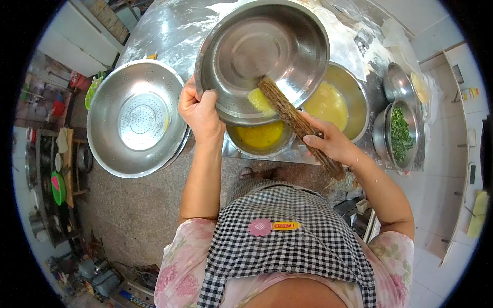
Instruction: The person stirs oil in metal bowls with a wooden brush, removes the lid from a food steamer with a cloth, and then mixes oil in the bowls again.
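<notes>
My left hand (204, 110) grips the rim of a large metal bowl (251, 56), which is tilted toward me above the table. In my right hand (331, 139) is a thick bundle of thin brown sticks (298, 120). Its far end rests inside the bowl's lower wall, beside a patch of yellow liquid (262, 102). Directly below the tilted bowl stands a smaller metal bowl (280, 149) holding deeper yellow liquid, partly hidden. To its right, a metal basin (361, 100) contains paler yellow liquid.
A large metal colander (105, 123) sits on the left, with another vessel beneath it. Chopped greens (401, 133) fill a bowl among several metal bowls at right. White powder (344, 38) covers much of the metal table (159, 31). A low wooden stand (71, 177) is at far left.
</notes>
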The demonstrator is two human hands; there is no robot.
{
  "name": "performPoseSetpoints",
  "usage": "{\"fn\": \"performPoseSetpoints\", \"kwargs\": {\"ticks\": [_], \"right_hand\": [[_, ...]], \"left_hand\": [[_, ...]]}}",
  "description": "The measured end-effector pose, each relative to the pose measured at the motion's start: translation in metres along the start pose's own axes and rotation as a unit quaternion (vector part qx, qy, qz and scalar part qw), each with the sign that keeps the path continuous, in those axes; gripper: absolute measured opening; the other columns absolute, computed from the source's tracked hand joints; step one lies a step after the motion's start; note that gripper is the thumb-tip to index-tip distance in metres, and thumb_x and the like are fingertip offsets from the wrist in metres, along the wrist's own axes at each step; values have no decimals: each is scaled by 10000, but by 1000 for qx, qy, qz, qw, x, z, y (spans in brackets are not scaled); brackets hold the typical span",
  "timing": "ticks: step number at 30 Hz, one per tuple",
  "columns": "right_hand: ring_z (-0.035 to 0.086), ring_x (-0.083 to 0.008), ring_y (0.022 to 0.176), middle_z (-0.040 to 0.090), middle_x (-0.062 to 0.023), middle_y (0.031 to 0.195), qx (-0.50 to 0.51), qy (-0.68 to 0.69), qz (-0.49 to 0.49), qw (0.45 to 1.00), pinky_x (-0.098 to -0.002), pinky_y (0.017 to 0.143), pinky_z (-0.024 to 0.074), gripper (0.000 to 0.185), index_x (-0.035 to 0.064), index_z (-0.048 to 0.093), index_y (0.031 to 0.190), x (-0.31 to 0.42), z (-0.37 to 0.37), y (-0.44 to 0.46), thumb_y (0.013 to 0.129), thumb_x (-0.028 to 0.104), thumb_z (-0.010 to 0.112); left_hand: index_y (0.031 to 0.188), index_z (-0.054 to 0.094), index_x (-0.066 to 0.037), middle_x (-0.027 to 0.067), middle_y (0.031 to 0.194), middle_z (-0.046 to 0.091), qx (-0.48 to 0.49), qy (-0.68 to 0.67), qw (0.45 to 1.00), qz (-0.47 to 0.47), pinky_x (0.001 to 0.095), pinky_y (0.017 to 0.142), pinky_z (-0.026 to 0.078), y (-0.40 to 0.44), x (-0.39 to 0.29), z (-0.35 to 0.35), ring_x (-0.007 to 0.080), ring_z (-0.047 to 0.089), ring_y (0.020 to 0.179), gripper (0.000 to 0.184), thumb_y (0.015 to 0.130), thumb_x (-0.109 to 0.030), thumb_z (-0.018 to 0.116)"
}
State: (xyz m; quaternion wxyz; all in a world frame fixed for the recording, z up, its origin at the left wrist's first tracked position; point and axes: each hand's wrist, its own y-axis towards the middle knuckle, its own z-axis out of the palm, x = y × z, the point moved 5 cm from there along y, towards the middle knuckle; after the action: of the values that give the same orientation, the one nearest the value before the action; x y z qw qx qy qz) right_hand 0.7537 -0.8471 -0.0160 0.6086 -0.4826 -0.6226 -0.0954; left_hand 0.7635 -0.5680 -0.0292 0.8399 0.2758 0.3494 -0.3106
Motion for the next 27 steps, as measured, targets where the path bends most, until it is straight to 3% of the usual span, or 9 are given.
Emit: {"fn": "performPoseSetpoints", "kwargs": {"ticks": [8,11,20,23,26,27], "right_hand": [[588,-101,673,569,-32,971,35,-73,-31,996,-242,600,512,611,145,296,1472,-1,-8,10,917,106,549],[591,-103,671,569,-29,969,65,-68,-35,995,-249,610,515,613,150,301,1470,-3,-9,15,913,97,554],[558,-117,675,583,-38,899,120,-90,-29,988,-258,639,497,605,163,336,1455,13,-17,24,898,75,554],[555,-109,668,576,-28,885,144,-121,-18,982,-260,656,492,614,184,346,1457,19,-20,29,900,31,553],[560,-109,687,587,-36,883,145,-156,-12,977,-264,669,489,588,176,382,1439,23,-27,34,893,56,563],[559,-111,683,596,-39,909,152,-162,2,975,-259,664,489,585,163,389,1433,28,-28,35,883,64,561]], "left_hand": [[753,476,-62,55,819,584,6,-3,1000,-3,263,696,488,1,2,-2,123,567,715,171,722,100,520],[649,431,-62,88,1043,622,3,-11,999,-36,250,833,434,0,1,-1,92,540,828,215,675,146,484],[634,393,-81,25,853,570,-2,3,999,-41,224,760,423,-1,-4,4,67,476,731,249,677,151,473],[760,469,-48,105,860,607,11,9,1000,-10,289,693,521,1,3,-5,154,598,747,158,712,98,508],[765,469,-47,107,858,607,11,18,1000,-9,290,697,520,1,2,-4,159,598,746,157,710,93,511],[726,449,-60,68,833,578,1,17,1000,-19,264,707,484,0,0,-2,126,552,734,181,701,111,500]]}}
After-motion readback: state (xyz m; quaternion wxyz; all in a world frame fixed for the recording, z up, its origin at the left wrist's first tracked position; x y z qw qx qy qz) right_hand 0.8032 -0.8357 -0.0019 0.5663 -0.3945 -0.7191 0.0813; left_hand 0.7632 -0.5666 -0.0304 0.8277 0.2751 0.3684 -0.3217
